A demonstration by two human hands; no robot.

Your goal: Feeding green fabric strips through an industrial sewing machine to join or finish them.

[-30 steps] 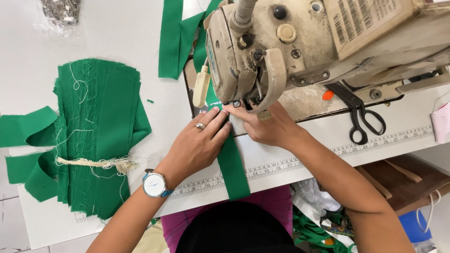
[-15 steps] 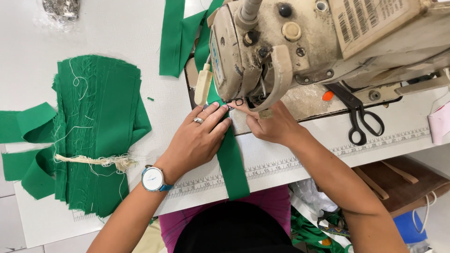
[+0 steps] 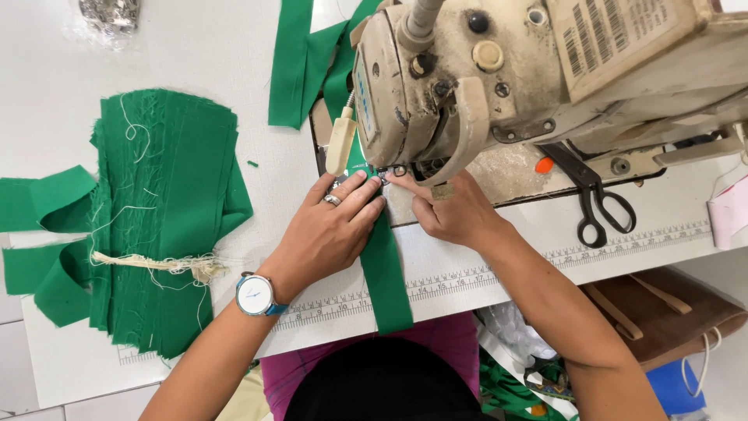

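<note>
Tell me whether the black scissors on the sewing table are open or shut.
Shut: the black scissors lie flat beside the sewing machine, blades together, the two handle loops nearly touching.

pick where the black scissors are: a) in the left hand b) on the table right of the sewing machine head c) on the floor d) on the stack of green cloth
b: the black scissors lie on the white table, right of both hands and touched by neither.

A long green fabric strip (image 3: 387, 273) lies flat, running from the table edge under the sewing machine's needle.
</note>
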